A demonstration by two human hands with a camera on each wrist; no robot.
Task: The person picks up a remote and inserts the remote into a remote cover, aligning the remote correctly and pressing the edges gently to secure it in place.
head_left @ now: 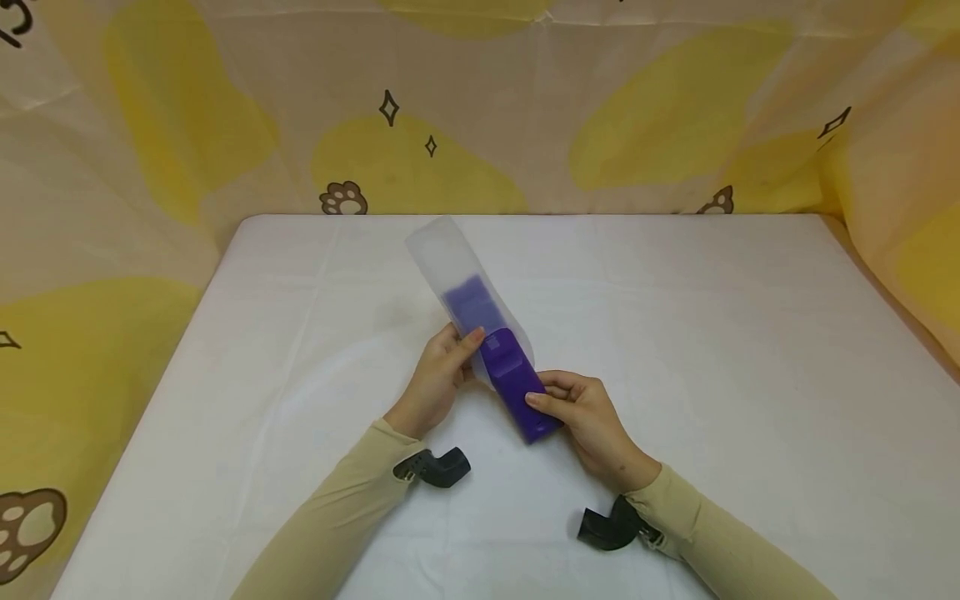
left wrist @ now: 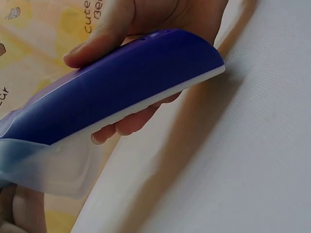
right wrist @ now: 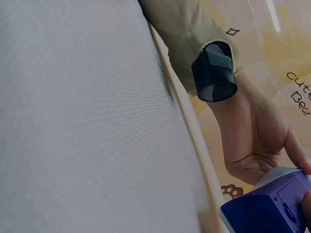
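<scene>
A long purple device (head_left: 517,385) with a white underside lies partly inside a frosted, see-through plastic sleeve (head_left: 437,248). Its far half shows dimly through the plastic. My left hand (head_left: 437,372) grips the sleeve near its mouth, with the thumb on top by the purple edge. My right hand (head_left: 592,421) pinches the near end of the device, thumb above and fingers beneath. In the left wrist view, the device (left wrist: 121,90) is tilted above the table, out past the sleeve's rounded lip. What kind of device it is, I cannot tell.
A white-covered table (head_left: 720,333) lies under both hands. Behind and beside it hangs a yellow and cream patterned cloth (head_left: 480,100). Black wrist mounts (head_left: 442,468) stick out from both beige sleeves.
</scene>
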